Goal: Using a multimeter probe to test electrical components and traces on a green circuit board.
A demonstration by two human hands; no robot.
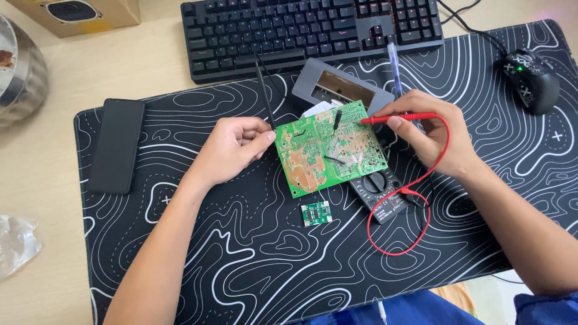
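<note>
A green circuit board [325, 150] lies tilted on the black patterned desk mat [241, 259], partly covering a black multimeter [382, 192]. My left hand [232, 147] pinches a thin black probe [264, 90] at the board's left edge. At the board's upper right corner, my right hand [433, 129] holds a red probe [397, 118] whose tip touches the board. The red lead [421, 232] loops down to the multimeter.
A small green board [316, 212] lies below the big one. A grey open casing [343, 87] sits behind it. A black keyboard [307, 30] is at the top, a mouse [533, 78] at top right, a dark phone [116, 144] at left, a pen [394, 66] near the keyboard.
</note>
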